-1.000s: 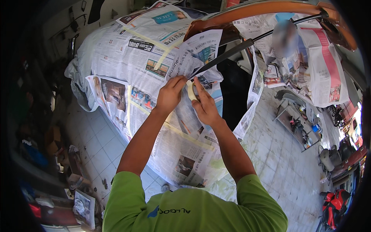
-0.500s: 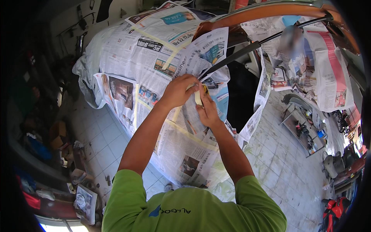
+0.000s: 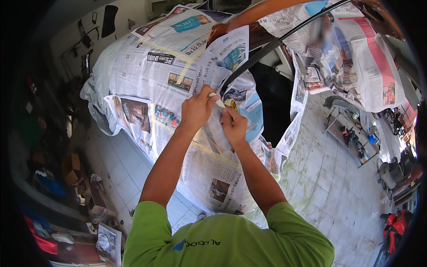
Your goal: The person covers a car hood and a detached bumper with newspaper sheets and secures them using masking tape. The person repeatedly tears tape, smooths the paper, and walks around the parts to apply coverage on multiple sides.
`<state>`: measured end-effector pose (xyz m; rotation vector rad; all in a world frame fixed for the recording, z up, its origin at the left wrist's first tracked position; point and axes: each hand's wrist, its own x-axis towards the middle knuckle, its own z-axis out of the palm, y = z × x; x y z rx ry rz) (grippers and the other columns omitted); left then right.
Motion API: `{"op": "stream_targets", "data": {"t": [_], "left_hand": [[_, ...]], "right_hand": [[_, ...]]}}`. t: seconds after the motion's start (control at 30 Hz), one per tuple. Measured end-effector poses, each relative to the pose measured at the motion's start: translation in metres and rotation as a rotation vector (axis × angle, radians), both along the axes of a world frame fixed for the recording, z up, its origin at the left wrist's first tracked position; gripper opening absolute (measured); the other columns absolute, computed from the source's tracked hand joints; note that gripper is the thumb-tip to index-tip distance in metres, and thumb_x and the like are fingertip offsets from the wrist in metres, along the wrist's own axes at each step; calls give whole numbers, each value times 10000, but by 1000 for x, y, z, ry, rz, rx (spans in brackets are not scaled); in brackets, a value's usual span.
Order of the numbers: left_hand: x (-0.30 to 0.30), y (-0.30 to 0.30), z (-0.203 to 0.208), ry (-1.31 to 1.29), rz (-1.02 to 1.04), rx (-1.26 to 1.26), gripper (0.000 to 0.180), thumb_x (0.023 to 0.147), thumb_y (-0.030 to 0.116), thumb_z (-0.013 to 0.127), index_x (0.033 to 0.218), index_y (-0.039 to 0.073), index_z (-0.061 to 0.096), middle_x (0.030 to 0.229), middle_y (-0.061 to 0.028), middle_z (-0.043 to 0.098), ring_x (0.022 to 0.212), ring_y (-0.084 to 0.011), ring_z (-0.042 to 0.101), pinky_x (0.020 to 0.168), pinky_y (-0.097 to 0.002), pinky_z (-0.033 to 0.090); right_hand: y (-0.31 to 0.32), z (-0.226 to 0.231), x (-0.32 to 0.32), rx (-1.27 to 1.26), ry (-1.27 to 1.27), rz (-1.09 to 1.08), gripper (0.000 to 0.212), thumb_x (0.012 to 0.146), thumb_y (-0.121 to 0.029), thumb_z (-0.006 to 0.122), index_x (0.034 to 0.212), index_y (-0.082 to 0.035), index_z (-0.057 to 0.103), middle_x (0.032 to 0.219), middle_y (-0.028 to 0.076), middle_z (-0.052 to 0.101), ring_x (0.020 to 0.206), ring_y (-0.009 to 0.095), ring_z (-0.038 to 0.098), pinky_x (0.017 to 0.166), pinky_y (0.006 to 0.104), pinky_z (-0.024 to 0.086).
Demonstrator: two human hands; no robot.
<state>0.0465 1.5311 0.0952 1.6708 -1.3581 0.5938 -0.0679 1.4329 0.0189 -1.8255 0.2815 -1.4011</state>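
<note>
My left hand is closed, its thumb and fingertips pinching the end of a pale strip of masking tape. My right hand is closed on the masking tape roll, whose yellow-and-black inner side shows above the fingers. The short strip runs between the two hands. Below them lie newspaper sheets, joined with pale tape lines and covering a car body. Just beyond my fingertips the lower end of a black gas strut reaches the newspaper. Part of the roll is hidden by my right fingers.
A dark opening in the car body lies right of my hands. The orange raised panel spans the far side, with more newspaper hanging from it. A low table with tools stands on the tiled floor; boxes lie left.
My hands have come nearer to me and slightly left in the picture, and the tape strip now shows between them. The whole view has shifted a little.
</note>
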Motion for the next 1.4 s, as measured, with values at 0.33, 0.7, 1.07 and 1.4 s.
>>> {"op": "stream_targets", "data": {"t": [0.33,0.7,1.07,1.4], "left_hand": [[-2,-7,1,162,89,45,279,1046,390,546,1097,119,505,686,-217,675,662,-484,663,591,-595,498],[-5,0,19,304,-105,210,350,1065,408,502,1176,79,457,810,-254,697,802,-513,670,698,-589,498],[-16,-32,19,-169,226,188,288,903,215,720,1080,141,505,721,-117,714,684,-360,725,608,-517,560],[-4,-38,24,-105,157,134,256,875,213,740,1073,140,594,772,-78,746,686,-340,724,623,-481,560]], "right_hand": [[15,21,-49,-251,-163,-460,201,935,-65,702,1115,21,723,848,128,671,762,245,686,692,312,539],[18,20,17,-98,-41,-236,209,824,-40,737,1026,7,719,967,192,683,890,380,667,785,425,533],[36,11,-19,122,82,-14,314,876,-74,757,1166,-13,653,1121,117,697,936,229,687,854,346,541],[-21,53,26,683,-322,96,290,895,-93,799,1022,-48,542,840,70,682,688,128,656,571,254,549]]}}
